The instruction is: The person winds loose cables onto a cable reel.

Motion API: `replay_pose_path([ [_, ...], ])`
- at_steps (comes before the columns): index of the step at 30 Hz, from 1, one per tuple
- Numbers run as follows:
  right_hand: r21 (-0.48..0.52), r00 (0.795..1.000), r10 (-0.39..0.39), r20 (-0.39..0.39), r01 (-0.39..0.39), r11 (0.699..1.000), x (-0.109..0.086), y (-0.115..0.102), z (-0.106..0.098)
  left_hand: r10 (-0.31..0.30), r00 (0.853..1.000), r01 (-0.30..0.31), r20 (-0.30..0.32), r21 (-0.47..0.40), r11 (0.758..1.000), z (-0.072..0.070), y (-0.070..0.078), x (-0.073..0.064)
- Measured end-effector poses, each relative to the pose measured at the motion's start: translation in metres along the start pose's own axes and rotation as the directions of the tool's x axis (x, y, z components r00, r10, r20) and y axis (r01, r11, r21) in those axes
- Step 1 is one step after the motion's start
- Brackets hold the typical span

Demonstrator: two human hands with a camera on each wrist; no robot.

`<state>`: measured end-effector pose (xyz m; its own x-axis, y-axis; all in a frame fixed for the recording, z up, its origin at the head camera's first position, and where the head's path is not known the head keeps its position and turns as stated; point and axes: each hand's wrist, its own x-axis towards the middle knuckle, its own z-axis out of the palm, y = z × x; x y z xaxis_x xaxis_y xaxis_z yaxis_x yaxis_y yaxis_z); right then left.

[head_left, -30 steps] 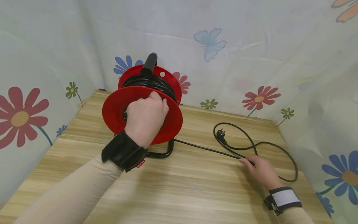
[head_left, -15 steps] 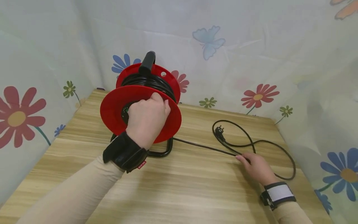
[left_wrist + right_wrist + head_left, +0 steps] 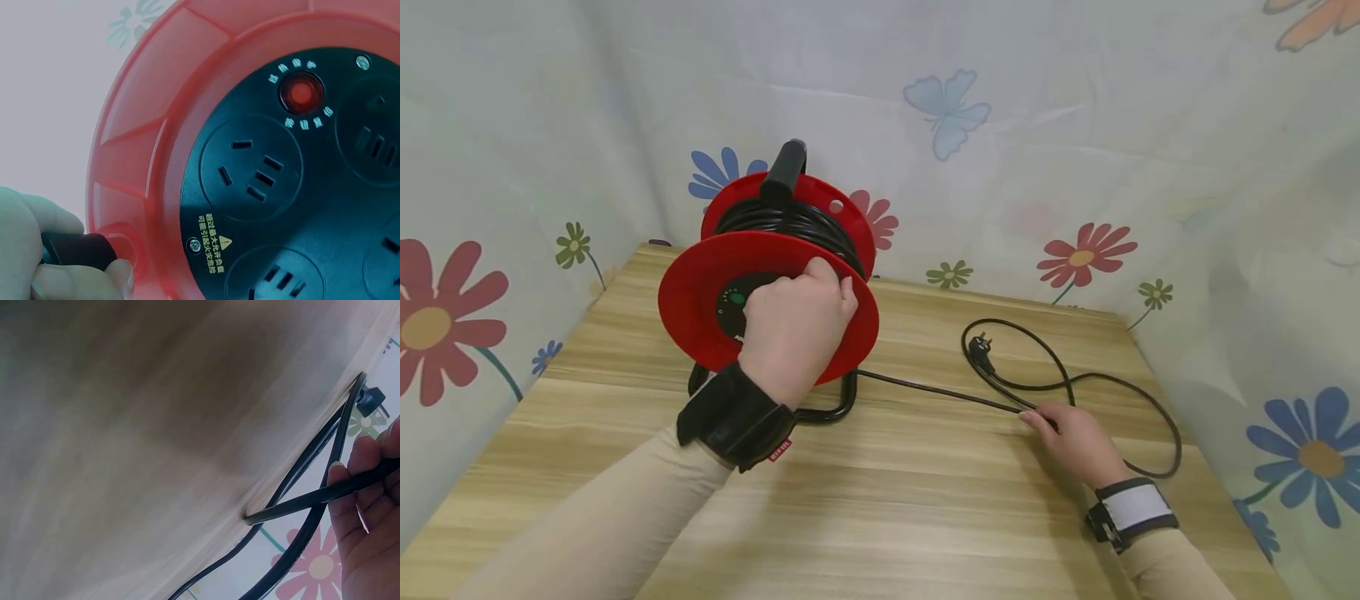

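A red cable reel point(image 3: 700, 287) wound with black cable stands at the left of the table on a black tube frame. My left hand point(image 3: 797, 329) grips the black crank knob point(image 3: 81, 251) on its front flange, fingers and thumb curled round it in the left wrist view. Beside that hand shows the black socket panel point(image 3: 262, 150) with a round red button point(image 3: 302, 92). My right hand point(image 3: 1078, 442) holds the black cable point(image 3: 936, 389) between thumb and fingers, to the right of the reel. The cable runs from there to the reel's underside.
The cable's loose end lies looped at the right, with a black plug point(image 3: 980, 350) inside the loop. The wooden table point(image 3: 925, 508) meets flower-printed curtains point(image 3: 850, 83) at the back and both sides. A black carrying handle point(image 3: 784, 173) tops the reel.
My left hand has moved slightly right and down relative to the reel, uncovering more of the socket panel. The right hand, holding the cable, has shifted slightly toward the reel.
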<state>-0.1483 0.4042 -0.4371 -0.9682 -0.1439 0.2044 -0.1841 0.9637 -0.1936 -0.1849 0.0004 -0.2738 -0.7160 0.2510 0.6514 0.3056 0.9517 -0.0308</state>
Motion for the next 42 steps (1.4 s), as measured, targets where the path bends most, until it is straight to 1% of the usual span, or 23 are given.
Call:
replay_pose_path([
  [4,0.000,1.000,0.010,0.013,-0.010,1.000,0.002,-0.005,-0.001,0.011,1.000,-0.011,0.009,-0.001,1.000,0.002,0.002,-0.001],
  [9,0.007,1.000,0.011,0.019,-0.012,1.000,0.004,-0.008,-0.001,0.016,1.000,-0.016,-0.005,-0.002,1.000,0.003,0.003,-0.002],
  [13,-0.003,0.999,0.018,0.026,-0.018,1.000,0.006,-0.007,0.000,0.010,1.000,-0.010,-0.010,-0.011,1.000,0.004,0.003,-0.002],
  [19,-0.016,1.000,0.007,0.013,-0.007,1.000,0.008,-0.008,0.002,0.005,1.000,-0.005,-0.007,-0.028,1.000,0.006,0.005,-0.003],
  [23,-0.016,1.000,0.012,0.015,-0.012,1.000,0.009,-0.012,0.002,0.019,1.000,-0.019,-0.011,-0.026,0.999,0.008,0.006,-0.004],
  [28,-0.012,0.999,0.023,0.025,-0.022,1.000,0.013,-0.015,0.004,0.040,0.999,-0.040,-0.031,-0.011,0.999,0.011,0.009,-0.006],
  [31,-0.012,1.000,0.015,0.021,-0.015,1.000,0.014,-0.015,0.005,0.044,0.998,-0.044,-0.043,-0.006,0.999,0.011,0.010,-0.007],
  [36,-0.021,1.000,0.001,0.013,-0.001,1.000,0.015,-0.014,0.006,0.043,0.997,-0.044,-0.059,-0.011,0.999,0.013,0.012,-0.008],
  [42,-0.036,1.000,-0.001,0.010,0.002,0.999,0.018,-0.018,0.007,0.026,0.998,-0.028,-0.053,-0.037,0.999,0.016,0.016,-0.010],
])
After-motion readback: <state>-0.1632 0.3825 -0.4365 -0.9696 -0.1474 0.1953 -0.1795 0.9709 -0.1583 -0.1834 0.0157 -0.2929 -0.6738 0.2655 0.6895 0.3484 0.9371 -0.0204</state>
